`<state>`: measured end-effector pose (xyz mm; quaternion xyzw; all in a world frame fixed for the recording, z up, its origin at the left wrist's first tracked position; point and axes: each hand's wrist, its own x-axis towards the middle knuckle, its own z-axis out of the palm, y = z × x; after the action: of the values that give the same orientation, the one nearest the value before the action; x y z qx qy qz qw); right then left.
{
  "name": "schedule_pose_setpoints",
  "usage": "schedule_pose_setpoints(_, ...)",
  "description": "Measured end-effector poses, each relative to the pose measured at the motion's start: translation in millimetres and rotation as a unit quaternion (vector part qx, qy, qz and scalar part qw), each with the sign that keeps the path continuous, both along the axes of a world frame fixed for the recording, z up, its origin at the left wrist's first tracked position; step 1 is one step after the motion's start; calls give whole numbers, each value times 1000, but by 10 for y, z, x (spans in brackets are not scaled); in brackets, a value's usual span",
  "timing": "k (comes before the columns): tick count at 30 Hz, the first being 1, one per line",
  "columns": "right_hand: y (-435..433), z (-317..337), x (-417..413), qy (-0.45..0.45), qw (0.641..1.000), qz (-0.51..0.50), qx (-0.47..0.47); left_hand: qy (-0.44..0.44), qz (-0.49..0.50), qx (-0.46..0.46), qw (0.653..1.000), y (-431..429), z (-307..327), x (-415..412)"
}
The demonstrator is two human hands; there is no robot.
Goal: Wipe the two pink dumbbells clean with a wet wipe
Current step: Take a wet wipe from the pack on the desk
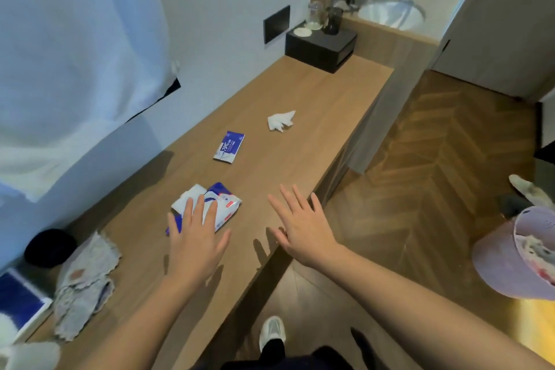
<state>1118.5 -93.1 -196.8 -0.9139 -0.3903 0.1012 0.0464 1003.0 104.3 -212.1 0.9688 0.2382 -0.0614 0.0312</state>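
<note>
A blue and white wet wipe pack (223, 201) lies on the wooden counter (300, 93), with a white wipe sticking out at its far left end. My left hand (195, 237) hovers flat over the near part of the pack, fingers straight and spread. My right hand (300, 228) is open with spread fingers over the counter's right edge, holding nothing. A smaller blue wipe sachet (229, 146) lies farther along the counter. Beyond it sits a crumpled white wipe (280, 121). No pink dumbbells are in view.
A grey cloth (84, 282) and a dark round object (49, 248) lie at the near left. A black box (320, 46) with glasses on it stands at the far end. A lilac basket (519, 252) sits on the floor at right.
</note>
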Motion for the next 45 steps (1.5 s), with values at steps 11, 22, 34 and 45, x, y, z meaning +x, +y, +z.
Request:
schedule_pose_setpoints(11, 950, -552, 454, 64, 989, 134, -23, 64, 142, -9, 988, 418, -370, 132)
schedule_pose_setpoints(22, 1662, -783, 653, 73, 979, 187, 41, 19, 260, -52, 964, 658, -510, 240)
schedule_pose_setpoints(34, 1922, -901, 601, 171, 975, 108, 87, -64, 332, -115, 934, 731, -644, 327)
schedule_pose_setpoints(45, 1691, -536, 742, 551, 784, -145, 245, -247, 425, -517, 701, 768, -459, 291)
